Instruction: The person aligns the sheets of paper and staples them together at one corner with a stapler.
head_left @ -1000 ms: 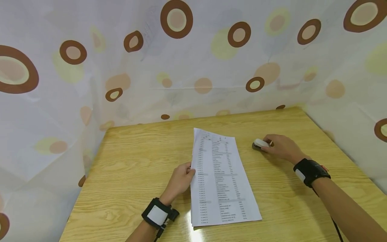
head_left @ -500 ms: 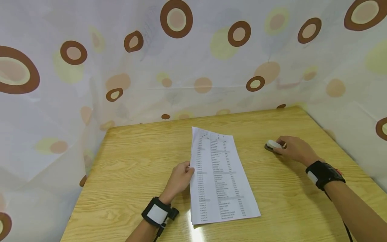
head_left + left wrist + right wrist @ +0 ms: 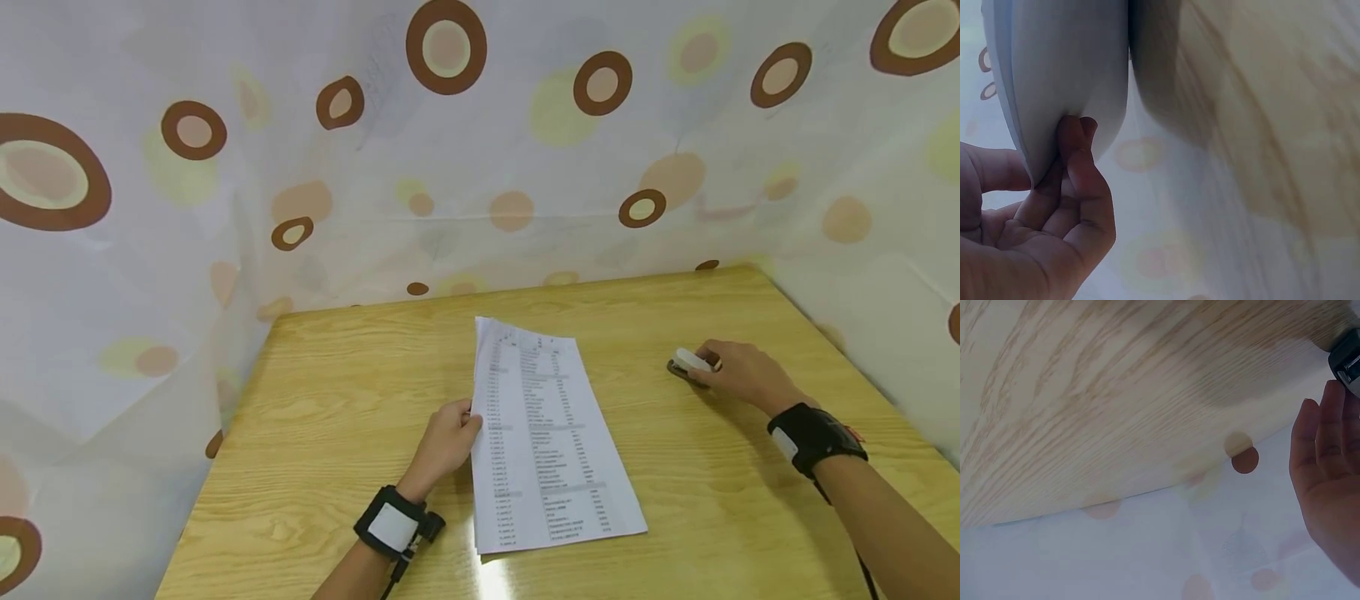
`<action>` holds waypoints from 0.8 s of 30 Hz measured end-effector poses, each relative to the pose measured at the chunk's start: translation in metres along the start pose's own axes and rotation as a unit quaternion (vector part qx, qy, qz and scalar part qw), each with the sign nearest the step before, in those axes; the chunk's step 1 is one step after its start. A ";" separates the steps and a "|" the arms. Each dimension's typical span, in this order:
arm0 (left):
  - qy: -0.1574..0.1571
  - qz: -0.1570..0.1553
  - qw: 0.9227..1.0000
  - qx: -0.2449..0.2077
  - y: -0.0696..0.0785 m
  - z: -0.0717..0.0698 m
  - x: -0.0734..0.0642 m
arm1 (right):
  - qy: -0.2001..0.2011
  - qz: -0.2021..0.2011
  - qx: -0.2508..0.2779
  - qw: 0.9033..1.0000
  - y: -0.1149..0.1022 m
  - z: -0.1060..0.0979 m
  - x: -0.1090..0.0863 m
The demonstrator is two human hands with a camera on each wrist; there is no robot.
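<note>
My left hand pinches the left edge of a stack of printed paper sheets, thumb on the front and fingers behind. In the left wrist view the sheets bend slightly, and curled fingers press against their back. The pages carry a table of small text with grey bands. To the right, my right hand grips a small stapler with a white top and dark base, close over the table. Only the stapler's dark end shows at the edge of the right wrist view, by the fingertips.
A wood-grain table lies beneath both hands. White sheeting printed with brown rings and pale dots rises along the table's back and both sides. Each wrist wears a black strap with a cable.
My right hand has moved right with the stapler, away from the sheets. My left hand and the paper stay nearly in place; the paper has tilted slightly.
</note>
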State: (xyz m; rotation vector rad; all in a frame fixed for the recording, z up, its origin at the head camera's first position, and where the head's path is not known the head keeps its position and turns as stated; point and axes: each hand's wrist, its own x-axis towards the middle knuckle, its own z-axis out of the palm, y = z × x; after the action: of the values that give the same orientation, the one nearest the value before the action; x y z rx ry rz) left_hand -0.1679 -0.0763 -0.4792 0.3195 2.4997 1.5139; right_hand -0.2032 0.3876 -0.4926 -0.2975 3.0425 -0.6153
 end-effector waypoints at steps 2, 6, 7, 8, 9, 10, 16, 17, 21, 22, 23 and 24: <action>-0.001 -0.003 1.000 0.006 -0.002 0.000 0.000 | -0.008 0.002 0.005 1.000 -0.001 0.000 0.000; -0.004 -0.004 1.000 0.013 -0.004 -0.002 0.001 | -0.018 0.009 -0.003 1.000 -0.005 -0.001 0.003; -0.006 -0.003 1.000 0.014 -0.004 -0.003 0.002 | -0.018 0.012 -0.013 1.000 -0.007 -0.001 0.004; -0.008 -0.002 1.000 0.013 -0.004 -0.004 0.002 | -0.016 0.016 -0.024 0.999 -0.009 -0.002 0.005; -0.009 -0.001 1.000 0.015 -0.004 -0.005 0.002 | -0.013 0.022 -0.035 0.999 -0.012 -0.002 0.006; -0.012 -0.001 1.000 0.015 -0.005 -0.005 0.002 | -0.008 0.028 -0.046 0.998 -0.015 -0.002 0.007; -0.028 -0.012 0.999 0.023 -0.009 -0.012 0.002 | 0.068 0.013 -0.116 0.991 -0.036 0.001 0.012; -0.031 -0.014 0.999 0.025 -0.010 -0.013 0.002 | 0.090 -0.001 -0.130 0.987 -0.040 0.003 0.013; -0.045 -0.015 0.998 0.040 -0.014 -0.018 -0.001 | 0.161 -0.049 -0.156 0.973 -0.059 0.010 0.021; -0.049 -0.015 0.998 0.045 -0.015 -0.019 -0.001 | 0.166 -0.058 -0.153 0.972 -0.064 0.012 0.023; -0.053 -0.016 0.997 0.051 -0.016 -0.020 -0.001 | 0.170 -0.066 -0.150 0.972 -0.069 0.013 0.025; -0.056 -0.017 0.997 0.059 -0.017 -0.020 -0.001 | 0.165 -0.068 -0.142 0.974 -0.074 0.014 0.026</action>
State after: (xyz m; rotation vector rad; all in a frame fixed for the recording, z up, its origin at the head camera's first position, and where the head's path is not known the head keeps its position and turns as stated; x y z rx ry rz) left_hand -0.1738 -0.1013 -0.4846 0.3674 2.4965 1.3018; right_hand -0.2142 0.3102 -0.4767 -0.4550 3.4574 -0.2491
